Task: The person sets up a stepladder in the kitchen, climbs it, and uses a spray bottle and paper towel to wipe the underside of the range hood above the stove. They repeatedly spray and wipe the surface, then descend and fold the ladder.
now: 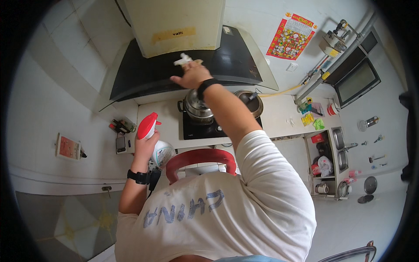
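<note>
My left hand [146,145] is closed around the neck of a white spray bottle [163,154] with a red trigger head [147,126]. The bottle is held beside the front edge of the counter. Stretched far forward, my right hand [193,74] presses a crumpled white cloth or tissue [183,60] against the black glass of a range hood [147,72]. Fingers partly cover the cloth, and the thumb points left. Below that arm, a lidded steel pot [196,106] stands on a black gas hob [193,131], partly hidden by the forearm.
A wok-like pan [250,103] sits at the hob's right. Small bottles [121,127] stand at the counter's left end. Bright packets [307,119] lie at its right, near a double sink [340,149]. A red curved bar [199,157] is just before my chest. A yellow hose [284,91] runs along the wall.
</note>
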The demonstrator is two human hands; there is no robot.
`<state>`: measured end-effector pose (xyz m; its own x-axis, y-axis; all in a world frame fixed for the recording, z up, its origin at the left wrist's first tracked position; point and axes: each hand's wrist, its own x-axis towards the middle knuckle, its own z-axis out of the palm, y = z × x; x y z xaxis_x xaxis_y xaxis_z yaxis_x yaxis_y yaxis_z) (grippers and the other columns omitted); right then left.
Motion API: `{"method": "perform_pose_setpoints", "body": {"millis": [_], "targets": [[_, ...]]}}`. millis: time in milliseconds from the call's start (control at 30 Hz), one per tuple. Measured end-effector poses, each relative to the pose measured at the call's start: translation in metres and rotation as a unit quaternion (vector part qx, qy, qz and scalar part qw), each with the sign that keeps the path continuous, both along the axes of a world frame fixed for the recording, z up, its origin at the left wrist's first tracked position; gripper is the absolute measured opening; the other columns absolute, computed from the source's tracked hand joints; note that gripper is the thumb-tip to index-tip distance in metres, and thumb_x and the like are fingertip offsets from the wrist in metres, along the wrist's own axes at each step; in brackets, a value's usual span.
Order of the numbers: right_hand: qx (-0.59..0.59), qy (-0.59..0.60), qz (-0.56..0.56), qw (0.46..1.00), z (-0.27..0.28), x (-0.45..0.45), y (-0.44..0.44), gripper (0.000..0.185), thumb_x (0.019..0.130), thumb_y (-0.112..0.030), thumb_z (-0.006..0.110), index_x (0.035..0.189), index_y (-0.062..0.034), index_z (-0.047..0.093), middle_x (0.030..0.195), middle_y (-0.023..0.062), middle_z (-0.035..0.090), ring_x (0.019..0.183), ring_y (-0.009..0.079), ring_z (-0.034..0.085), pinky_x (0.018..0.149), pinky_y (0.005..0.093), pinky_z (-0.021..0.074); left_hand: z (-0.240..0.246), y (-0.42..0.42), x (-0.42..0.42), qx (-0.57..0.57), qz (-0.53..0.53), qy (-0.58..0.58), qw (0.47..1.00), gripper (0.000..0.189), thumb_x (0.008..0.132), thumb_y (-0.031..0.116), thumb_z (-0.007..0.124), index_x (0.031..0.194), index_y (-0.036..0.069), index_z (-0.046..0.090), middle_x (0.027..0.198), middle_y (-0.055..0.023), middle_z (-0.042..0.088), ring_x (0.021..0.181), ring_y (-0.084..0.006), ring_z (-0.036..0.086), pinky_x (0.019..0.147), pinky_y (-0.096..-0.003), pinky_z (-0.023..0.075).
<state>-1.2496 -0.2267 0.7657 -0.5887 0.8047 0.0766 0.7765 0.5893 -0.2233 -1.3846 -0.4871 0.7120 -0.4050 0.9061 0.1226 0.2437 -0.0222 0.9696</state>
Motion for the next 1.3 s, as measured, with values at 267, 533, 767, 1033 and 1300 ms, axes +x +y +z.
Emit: {"method": "perform_pose_setpoints", "body": {"millis": [267,533,767,1033,1300], "targets": [[-0.068,-0.031,-0.172,0.982,-0.013,0.137,0.068,0.096,0.083,-0.072,0.045,0.141,0.0031,0.036,0.148,0.0198,0.035,0.138,0.0324,0.032,0.113,0.0376,0.0270,0.003,-0.001,0.002,0.009,-0.011,-0.003,1.000,0.036,0.081,0.003,0.064,0.116,0.005,0.060,0.094,0.0014,0.059,0.088,-0.0090,0.056,0.077,-0.0250,0.0452],[-0.117,-0.002,-0.184,0.976,-0.010,0.124,0.080,0.109,0.077,-0.080,0.043,0.143,0.0065,0.030,0.150,0.0240,0.027,0.142,0.0350,0.022,0.115,0.0368,0.0222,-0.004,0.003,-0.002,0.012,-0.017,0.031,0.999,0.044,0.080,0.002,0.061,0.125,0.006,0.058,0.097,0.0011,0.061,0.084,-0.0073,0.054,0.074,-0.0236,0.0450],[-0.087,0.007,-0.059,0.994,0.003,-0.010,0.065,0.106,0.078,-0.076,0.049,0.145,0.0035,0.027,0.151,0.0238,0.026,0.142,0.0332,0.023,0.115,0.0354,0.0241,-0.013,-0.008,-0.011,0.026,0.010,0.038,0.999,0.044,0.080,0.002,0.059,0.124,0.005,0.058,0.098,-0.0001,0.063,0.082,-0.0073,0.054,0.075,-0.0238,0.0456],[-0.066,-0.045,0.015,0.997,0.001,-0.107,0.002,0.105,0.078,-0.079,0.041,0.148,-0.0010,0.025,0.156,0.0165,0.019,0.145,0.0278,0.014,0.117,0.0374,0.0151,-0.020,-0.033,-0.038,0.001,0.072,0.023,0.997,0.037,0.079,0.002,0.060,0.116,0.004,0.059,0.097,-0.0002,0.060,0.085,-0.0092,0.054,0.079,-0.0250,0.0447],[-0.086,-0.051,0.001,0.995,0.002,-0.054,0.050,0.097,0.082,-0.075,0.040,0.149,-0.0074,0.025,0.157,0.0102,0.018,0.145,0.0273,0.015,0.117,0.0392,0.0163,-0.010,-0.028,-0.031,0.000,0.048,0.008,0.999,0.042,0.080,0.001,0.061,0.122,0.003,0.056,0.097,-0.0001,0.059,0.086,-0.0084,0.054,0.079,-0.0246,0.0445]]}}
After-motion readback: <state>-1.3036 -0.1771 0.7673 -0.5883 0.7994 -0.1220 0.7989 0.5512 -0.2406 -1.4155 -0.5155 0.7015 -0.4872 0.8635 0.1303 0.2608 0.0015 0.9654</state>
